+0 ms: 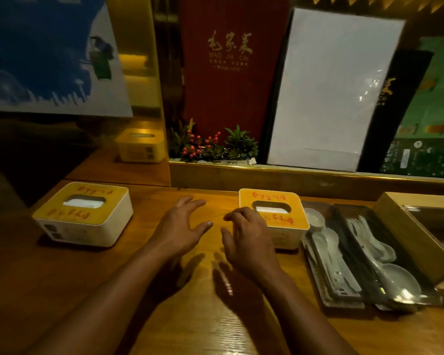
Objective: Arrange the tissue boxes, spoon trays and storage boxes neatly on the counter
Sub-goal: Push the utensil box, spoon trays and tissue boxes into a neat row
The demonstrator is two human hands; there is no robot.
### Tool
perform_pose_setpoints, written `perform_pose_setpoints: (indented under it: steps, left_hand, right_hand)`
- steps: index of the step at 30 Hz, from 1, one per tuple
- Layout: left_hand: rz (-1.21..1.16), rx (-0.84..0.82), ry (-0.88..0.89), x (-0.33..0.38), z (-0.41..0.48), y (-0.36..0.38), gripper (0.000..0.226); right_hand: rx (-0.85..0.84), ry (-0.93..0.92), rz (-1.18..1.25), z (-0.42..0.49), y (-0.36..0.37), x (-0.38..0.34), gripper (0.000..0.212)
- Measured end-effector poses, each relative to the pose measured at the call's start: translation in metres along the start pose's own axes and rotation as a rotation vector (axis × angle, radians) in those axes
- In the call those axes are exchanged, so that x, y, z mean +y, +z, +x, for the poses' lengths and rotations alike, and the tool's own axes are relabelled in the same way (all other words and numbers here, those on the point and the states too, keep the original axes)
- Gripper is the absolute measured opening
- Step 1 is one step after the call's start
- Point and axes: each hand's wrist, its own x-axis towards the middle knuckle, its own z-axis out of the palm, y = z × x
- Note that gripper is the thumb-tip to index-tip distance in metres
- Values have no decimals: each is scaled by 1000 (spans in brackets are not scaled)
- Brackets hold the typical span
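Two white tissue boxes with yellow lids stand on the wooden counter. One tissue box is at the left. The other tissue box is at centre right. My left hand hovers open over the counter between the boxes, holding nothing. My right hand is by the near left corner of the right box, fingers curled; whether it touches the box is unclear. Two dark spoon trays with white spoons lie side by side right of that box. A wooden storage box sits at the far right.
A raised ledge runs along the back of the counter. Behind it stand a red menu, a white laminated sheet, a dark menu and small plants with red berries. A mirror panel at the left reflects a tissue box.
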Motion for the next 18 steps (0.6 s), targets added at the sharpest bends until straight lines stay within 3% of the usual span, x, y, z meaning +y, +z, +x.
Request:
perform_pose_setpoints:
  steps: [5, 12, 18]
  left_hand:
    - [90, 157, -34, -59, -15, -77, 45]
    - [94, 334, -88, -144, -29, -151, 34]
    - [57, 352, -226, -191, -31, -175, 53]
  right_hand:
    - [-199, -50, 51, 16, 59, -68, 41]
    - [-278, -106, 60, 40, 140, -165, 67]
    - [-254, -83, 0, 47, 173, -199, 64]
